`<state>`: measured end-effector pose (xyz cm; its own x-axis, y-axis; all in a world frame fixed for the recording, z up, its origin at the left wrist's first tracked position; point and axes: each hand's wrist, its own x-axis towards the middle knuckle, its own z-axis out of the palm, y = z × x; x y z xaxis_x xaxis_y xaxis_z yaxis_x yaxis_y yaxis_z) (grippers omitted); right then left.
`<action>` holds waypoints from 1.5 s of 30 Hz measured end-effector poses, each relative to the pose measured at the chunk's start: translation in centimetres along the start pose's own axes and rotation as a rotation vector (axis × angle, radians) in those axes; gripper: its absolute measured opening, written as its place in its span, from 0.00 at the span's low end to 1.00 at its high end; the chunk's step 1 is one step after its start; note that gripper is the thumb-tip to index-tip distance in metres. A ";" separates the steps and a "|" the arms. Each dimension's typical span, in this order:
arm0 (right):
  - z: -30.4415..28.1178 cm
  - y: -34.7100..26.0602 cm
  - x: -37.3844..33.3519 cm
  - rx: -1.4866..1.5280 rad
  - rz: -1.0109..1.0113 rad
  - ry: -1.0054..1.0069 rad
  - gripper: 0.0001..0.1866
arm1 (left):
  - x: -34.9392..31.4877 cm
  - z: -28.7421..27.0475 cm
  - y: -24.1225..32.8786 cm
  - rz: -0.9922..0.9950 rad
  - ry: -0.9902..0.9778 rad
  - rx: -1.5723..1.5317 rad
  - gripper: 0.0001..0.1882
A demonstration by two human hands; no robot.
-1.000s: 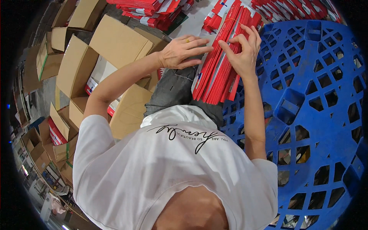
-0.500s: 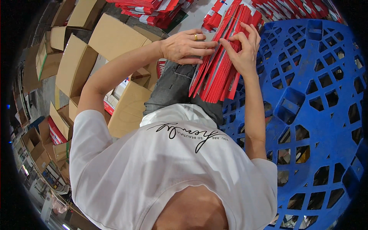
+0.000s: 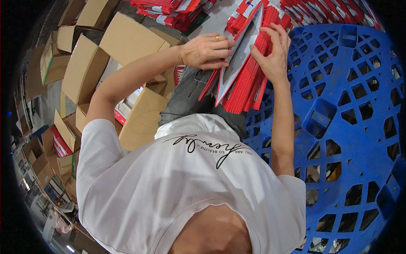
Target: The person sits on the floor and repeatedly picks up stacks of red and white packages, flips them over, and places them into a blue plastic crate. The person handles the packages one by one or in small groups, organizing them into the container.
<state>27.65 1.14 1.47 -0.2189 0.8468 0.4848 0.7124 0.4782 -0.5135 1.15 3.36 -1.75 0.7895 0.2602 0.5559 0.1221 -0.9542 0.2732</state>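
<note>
A thick bundle of flat red card sleeves (image 3: 249, 80) stands on edge across my lap. My left hand (image 3: 207, 51), with a ring on one finger, grips the left side of the bundle and pulls one sleeve away, showing its pale grey inner face (image 3: 239, 57). My right hand (image 3: 272, 57) rests on the right side of the bundle, fingers spread over the top edges of the red sleeves. I wear a white shirt and grey trousers.
A blue plastic pallet (image 3: 347, 110) with open grid holes fills the right side. Several open brown cardboard boxes (image 3: 127, 42) crowd the left, some with red items inside. More stacks of red sleeves (image 3: 169, 10) lie at the top.
My left hand has pulled one sleeve away from the bundle, so its pale grey face now shows. My right hand has shifted slightly along the top edges.
</note>
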 end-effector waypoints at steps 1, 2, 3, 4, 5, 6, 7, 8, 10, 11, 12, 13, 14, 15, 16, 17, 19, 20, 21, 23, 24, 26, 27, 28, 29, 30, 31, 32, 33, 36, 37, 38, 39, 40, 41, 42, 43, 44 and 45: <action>0.0 0.0 -0.1 0.019 -0.021 -0.010 0.24 | -0.1 0.3 0.5 -0.034 0.002 -0.010 0.15; 0.1 0.0 -0.2 0.038 -0.043 -0.019 0.23 | -0.2 0.5 0.8 -0.068 0.004 -0.021 0.15; 0.2 -0.2 -0.3 0.047 -0.030 -0.022 0.16 | -0.2 0.5 0.8 -0.040 0.007 0.005 0.17; 0.3 0.0 -0.6 0.029 -0.039 -0.017 0.15 | -0.6 0.8 0.6 -0.024 -0.015 0.018 0.18; 0.4 0.4 -0.9 0.014 -0.050 -0.013 0.14 | -1.3 1.4 0.3 -0.009 -0.037 0.032 0.19; 0.4 0.6 -1.0 -0.001 -0.061 -0.009 0.12 | -2.0 2.0 0.2 0.005 -0.059 0.046 0.20; 0.3 0.6 -1.1 0.016 -0.042 -0.004 0.10 | -1.9 1.9 0.5 -0.006 -0.089 0.005 0.23; 0.4 0.8 -1.1 0.011 -0.047 -0.003 0.10 | -1.7 1.8 0.7 -0.008 -0.074 0.017 0.25; 0.4 1.1 -1.3 0.001 -0.054 -0.002 0.11 | -0.9 1.6 1.4 -0.011 -0.043 0.038 0.30; 0.4 1.1 -1.3 -0.004 -0.060 0.003 0.11 | -0.7 1.5 1.2 0.017 -0.061 0.038 0.31; 0.3 1.0 -1.2 -0.009 -0.067 0.008 0.11 | -0.5 1.5 0.8 0.045 -0.078 0.038 0.32; 0.3 0.8 -0.9 -0.011 -0.078 0.010 0.11 | -0.4 1.4 0.5 0.068 -0.094 0.042 0.33; 0.2 0.5 -0.8 -0.030 -0.074 0.005 0.12 | -0.5 1.4 0.3 0.068 -0.092 0.045 0.33; 0.1 0.1 -0.8 -0.049 -0.070 0.001 0.12 | -0.6 1.4 0.1 0.069 -0.089 0.048 0.33; 0.0 -0.2 -0.9 -0.069 -0.063 -0.001 0.13 | -0.6 1.3 0.0 0.072 -0.089 0.049 0.33; 0.1 -0.2 -0.9 -0.077 -0.042 -0.002 0.14 | -0.7 1.2 -0.1 0.074 -0.098 0.047 0.33; 0.3 -0.3 -1.0 -0.095 0.000 -0.003 0.16 | -0.9 0.9 -0.2 0.077 -0.117 0.043 0.34; 0.4 -0.5 -1.0 -0.107 0.016 -0.005 0.16 | -0.8 0.8 -0.2 0.083 -0.117 0.040 0.33; 0.4 -0.8 -0.8 -0.120 0.031 -0.008 0.16 | -0.8 0.7 -0.3 0.088 -0.117 0.036 0.32; 0.4 -0.9 -0.7 -0.137 0.050 -0.015 0.17 | -0.5 0.1 -0.3 0.096 -0.124 0.050 0.29; 0.5 -0.6 -0.7 -0.142 0.055 -0.021 0.17 | -0.5 -0.4 -0.3 0.099 -0.130 0.065 0.27; 0.2 -0.1 -0.8 -0.149 0.070 -0.037 0.17 | -1.0 -1.3 -0.7 0.093 -0.169 0.106 0.24; 0.0 0.3 -1.0 -0.151 0.083 -0.046 0.17 | -1.8 -1.9 -1.5 0.086 -0.203 0.129 0.22; -0.2 0.4 -1.0 -0.152 0.096 -0.055 0.17 | -2.3 -2.5 -1.9 0.078 -0.237 0.154 0.20; -0.4 0.3 -1.0 -0.152 0.092 -0.064 0.17 | -2.6 -2.9 -2.0 0.063 -0.261 0.150 0.19; -0.3 0.2 -0.8 -0.106 0.052 -0.060 0.18 | -2.7 -2.7 -1.7 0.003 -0.226 0.099 0.19; -0.1 -0.1 -0.6 -0.063 0.015 -0.054 0.18 | -2.4 -2.2 -1.0 -0.054 -0.191 0.047 0.19; 0.0 -0.4 -0.3 -0.017 -0.022 -0.050 0.19 | -2.1 -1.8 0.0 -0.113 -0.156 -0.006 0.19; -0.3 -1.0 -0.1 0.066 -0.052 -0.061 0.17 | -1.6 -1.2 1.5 -0.248 -0.069 -0.095 0.21; -1.1 1.0 -1.2 0.135 0.067 0.091 0.18 | 1.1 -0.2 5.8 -0.785 0.112 -0.279 0.52; -1.9 1.8 -1.7 0.018 0.045 0.054 0.22 | 1.4 0.5 6.4 -0.853 0.144 -0.244 0.55; -2.5 3.2 -2.3 -0.159 -0.033 0.009 0.30 | 1.7 1.4 6.9 -0.912 0.176 -0.216 0.60; -2.7 4.1 -3.1 -0.254 -0.082 -0.056 0.34 | 1.8 1.8 7.3 -0.972 0.208 -0.186 0.64; -3.0 4.0 -3.4 -0.350 -0.133 -0.117 0.38 | 1.8 1.7 7.3 -0.960 0.209 -0.236 0.64; -2.9 3.8 -3.7 -0.366 -0.196 -0.161 0.39 | 1.8 1.6 7.1 -0.948 0.210 -0.283 0.65; -2.7 3.4 -4.0 -0.380 -0.262 -0.204 0.41 | 1.7 1.4 6.7 -0.937 0.214 -0.328 0.65; -2.4 2.7 -4.0 -0.388 -0.337 -0.254 0.43 | 1.2 1.5 6.3 -0.917 0.240 -0.343 0.66; -2.3 1.7 -3.4 -0.394 -0.397 -0.329 0.44 | 0.3 1.7 5.8 -0.904 0.267 -0.351 0.66; -2.3 0.6 -2.5 -0.400 -0.463 -0.403 0.44 | -0.7 2.0 5.6 -0.893 0.298 -0.355 0.66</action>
<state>30.15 -1.25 1.58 -0.7300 0.6354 0.2518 0.6595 0.7515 0.0155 2.50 -2.44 -2.13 0.3081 0.9314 0.1937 0.3707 -0.3051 0.8772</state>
